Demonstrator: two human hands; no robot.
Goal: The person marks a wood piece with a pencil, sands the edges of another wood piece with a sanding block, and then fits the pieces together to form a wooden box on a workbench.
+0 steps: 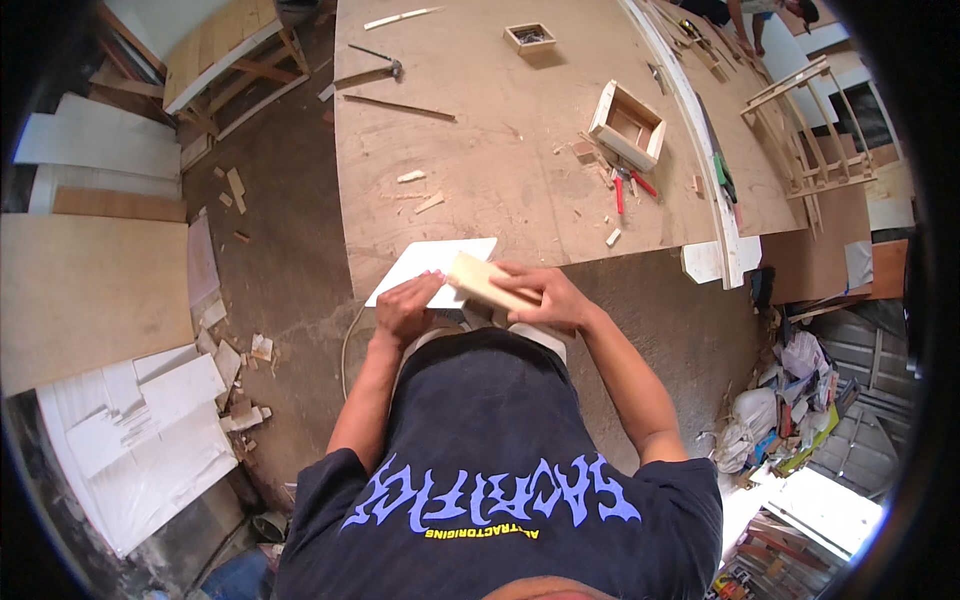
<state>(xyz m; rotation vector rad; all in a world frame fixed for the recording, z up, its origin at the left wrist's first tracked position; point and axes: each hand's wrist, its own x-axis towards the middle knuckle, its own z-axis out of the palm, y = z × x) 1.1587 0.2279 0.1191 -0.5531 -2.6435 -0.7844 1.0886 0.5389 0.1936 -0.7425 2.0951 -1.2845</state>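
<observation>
At the table's near edge, my left hand (408, 305) grips a white sheet (410, 262), its fingertips close to the left end of a pale wooden block (478, 278). My right hand (545, 295) is closed on that block, which is held tilted over the sheet's right part. The underside of both hands is hidden.
The plywood tabletop (470, 170) holds open boxes (648, 140), red-handled pliers (620, 195), a hammer (395, 75) and a long strip (690, 110). Boards (95, 290) lie left, wooden frames (800, 100) and scrap piles right. Another person (750, 25) is at the far right.
</observation>
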